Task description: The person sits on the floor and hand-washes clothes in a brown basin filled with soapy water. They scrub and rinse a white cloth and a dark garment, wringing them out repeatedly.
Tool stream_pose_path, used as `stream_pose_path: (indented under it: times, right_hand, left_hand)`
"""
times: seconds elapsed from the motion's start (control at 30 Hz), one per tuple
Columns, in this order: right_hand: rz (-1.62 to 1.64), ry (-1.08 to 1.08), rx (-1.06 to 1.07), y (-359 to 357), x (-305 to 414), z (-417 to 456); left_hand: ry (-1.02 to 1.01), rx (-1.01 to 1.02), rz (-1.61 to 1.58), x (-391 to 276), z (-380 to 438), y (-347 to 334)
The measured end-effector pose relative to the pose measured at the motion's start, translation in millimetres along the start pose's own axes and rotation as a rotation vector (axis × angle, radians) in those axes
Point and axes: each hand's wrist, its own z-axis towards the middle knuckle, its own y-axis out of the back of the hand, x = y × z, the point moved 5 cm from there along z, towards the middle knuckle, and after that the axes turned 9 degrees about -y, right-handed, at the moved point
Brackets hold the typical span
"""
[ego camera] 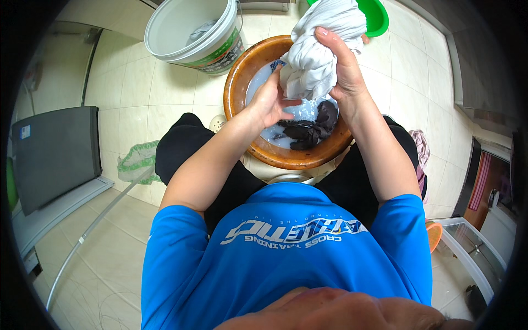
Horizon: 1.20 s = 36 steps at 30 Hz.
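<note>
A bunched white cloth [315, 53] is held up over a brown basin [239, 78] of cloudy, sudsy water [305, 110]. My right hand [346, 70] grips it from the right, with the thumb laid across its folds. On the cloth's lower left side is my left hand [268, 99], its fingers spread beside the hanging folds; part of it is hidden by the cloth. Below both hands, a dark wet garment [315, 128] lies in the water near the basin's front right. A bit of blue patterned fabric [277, 64] shows at the basin's far left.
A white bucket [194, 51] with a cloth [202, 31] inside stands beyond the basin on the left. Behind the white cloth is a green basin [376, 18]. A net with a long pole [103, 214] lies at left, and pinkish fabric [420, 148] is by my right knee.
</note>
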Motion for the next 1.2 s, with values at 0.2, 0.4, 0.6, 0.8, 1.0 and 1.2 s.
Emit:
stream_pose_path:
  times: [0.2,0.4,0.6,0.8,1.0,1.2]
  right_hand:
    - [-0.528,0.334,-0.188,-4,-3,-12]
    - [-1.173,0.882,-0.116,-30,-23,-33]
    - [-0.971,0.657,-0.208,-27,-54,-41]
    - [-0.594,0.449,-0.376,-30,-53,-46]
    - [-0.223,0.339,-0.418,-19,-41,-38]
    - [-0.136,0.153,-0.396,-7,-43,-37]
  left_hand:
    - [-0.016,0.243,-0.393,-12,-7,-21]
    - [-0.267,0.094,-0.632,-42,-25,-34]
    - [-0.334,0.063,-0.693,-40,-23,-25]
    - [-0.532,-0.219,-0.330,-39,-17,-20]
    - [-0.882,-0.307,0.104,-53,-4,-20]
    - [-1.077,-0.373,0.470,-58,-10,-23]
